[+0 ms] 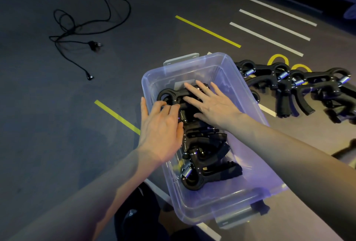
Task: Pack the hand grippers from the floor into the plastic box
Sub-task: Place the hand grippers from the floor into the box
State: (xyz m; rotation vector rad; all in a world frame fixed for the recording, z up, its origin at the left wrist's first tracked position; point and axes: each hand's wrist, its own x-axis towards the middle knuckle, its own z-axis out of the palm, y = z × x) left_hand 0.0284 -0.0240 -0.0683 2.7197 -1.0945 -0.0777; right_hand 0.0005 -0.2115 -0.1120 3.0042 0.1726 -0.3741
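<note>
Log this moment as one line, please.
stage: arranging hand grippers in plastic box | left hand: on pile | right hand: flat on top | more grippers on floor

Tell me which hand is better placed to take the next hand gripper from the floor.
The right hand, probably. The remaining hand grippers lie on the floor right of the plastic box, on that hand's side. The left hand is at the box's opposite wall.

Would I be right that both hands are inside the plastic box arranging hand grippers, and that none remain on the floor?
Not quite: the head view shows several hand grippers still on the floor right of the plastic box. The left hand and right hand are indeed inside.
</note>
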